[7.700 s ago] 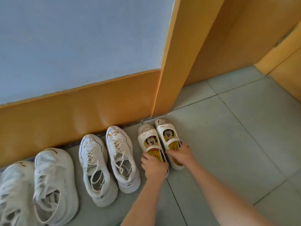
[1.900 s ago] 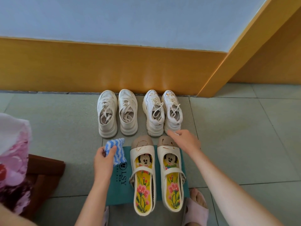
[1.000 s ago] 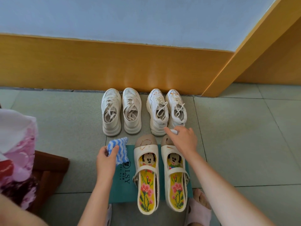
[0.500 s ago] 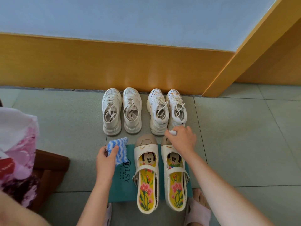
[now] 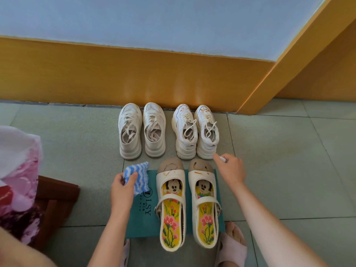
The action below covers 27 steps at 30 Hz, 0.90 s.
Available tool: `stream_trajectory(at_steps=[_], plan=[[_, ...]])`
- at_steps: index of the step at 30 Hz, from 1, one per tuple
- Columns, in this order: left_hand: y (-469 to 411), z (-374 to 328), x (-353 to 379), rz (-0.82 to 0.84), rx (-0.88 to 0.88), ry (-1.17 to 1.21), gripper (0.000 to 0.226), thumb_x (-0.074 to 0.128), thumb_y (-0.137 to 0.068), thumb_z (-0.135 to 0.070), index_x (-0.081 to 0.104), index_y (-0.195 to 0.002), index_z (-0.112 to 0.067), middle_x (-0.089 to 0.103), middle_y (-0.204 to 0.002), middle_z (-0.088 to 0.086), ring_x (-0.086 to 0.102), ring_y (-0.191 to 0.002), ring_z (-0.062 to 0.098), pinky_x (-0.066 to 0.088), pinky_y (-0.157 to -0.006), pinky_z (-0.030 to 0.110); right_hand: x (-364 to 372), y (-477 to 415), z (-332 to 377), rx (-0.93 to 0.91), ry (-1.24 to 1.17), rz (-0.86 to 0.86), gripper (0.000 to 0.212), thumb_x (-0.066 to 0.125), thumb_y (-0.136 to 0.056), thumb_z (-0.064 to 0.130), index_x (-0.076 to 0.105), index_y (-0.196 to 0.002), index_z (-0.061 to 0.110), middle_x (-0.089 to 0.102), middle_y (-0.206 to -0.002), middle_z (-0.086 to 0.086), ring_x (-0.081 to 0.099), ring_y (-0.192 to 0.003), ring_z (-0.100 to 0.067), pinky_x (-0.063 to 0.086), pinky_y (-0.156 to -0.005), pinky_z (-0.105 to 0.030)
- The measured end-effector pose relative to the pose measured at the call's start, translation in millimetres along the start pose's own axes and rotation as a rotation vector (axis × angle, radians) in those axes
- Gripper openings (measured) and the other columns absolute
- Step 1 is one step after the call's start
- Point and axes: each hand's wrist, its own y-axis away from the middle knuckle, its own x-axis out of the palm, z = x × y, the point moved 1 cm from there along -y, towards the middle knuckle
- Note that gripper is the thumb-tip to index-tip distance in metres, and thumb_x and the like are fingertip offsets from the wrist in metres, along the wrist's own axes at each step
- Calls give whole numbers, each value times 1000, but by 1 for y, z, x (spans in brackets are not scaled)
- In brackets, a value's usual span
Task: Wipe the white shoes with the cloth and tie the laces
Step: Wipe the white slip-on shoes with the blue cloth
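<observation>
teal mat [image 5: 140, 224] under strapped shoes [image 5: 170, 198], sneakers [image 5: 154, 132] behind

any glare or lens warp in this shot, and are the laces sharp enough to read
Head view: soft glare patches on the orange skirting; the wide-angle lens leans the corner post outward; laces on the left sneaker pair and right sneaker pair are sharp; the flowered fabric at the left edge looks soft; light is even, shadows faint.
</observation>
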Motion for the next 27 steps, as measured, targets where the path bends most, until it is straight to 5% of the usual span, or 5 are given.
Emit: stream_trajectory(at_steps=[6,11,18,23,27], plan=[[-1,0,-2,6,-13,2,10,56,-92,-24,53,-97,-17,60,-87,-2,59,-81,14,48,-76,36,-7,8,1,14,-130,109,46,58,-86,50,41,-55,21,41,-53,6,37,-53,-12,30,-57,-29],[-1,2,-3,-3,-9,32,13,56,-92,-22,54,-101,-13,60,-89,-1,59,-81,14,48,-68,28,-6,13,3,0,-80,76,41,57,-88,43,47,-56,20,44,-53,6,40,-54,-12,29,-56,-27],[-2,0,-4,-19,-5,30,14,55,-92,-23,52,-102,-14,59,-90,-1,58,-82,13,46,-71,30,10,11,49,-130,-187,158,49,54,-80,63,49,-56,21,46,-57,5,44,-67,-16,35,-60,-33],[-2,1,-6,-37,-9,45,13,56,-92,-21,52,-102,-13,59,-89,-1,58,-84,15,46,-68,28,35,26,107,-329,155,236,40,52,-83,56,47,-58,25,45,-67,10,46,-91,-18,41,-78,-39],[-3,1,-8,-49,-11,50,13,55,-92,-22,53,-101,-14,60,-89,-1,58,-82,14,47,-66,26,57,37,121,-435,391,229,37,46,-85,55,67,-83,24,58,-87,6,45,-101,-19,32,-77,-37]])
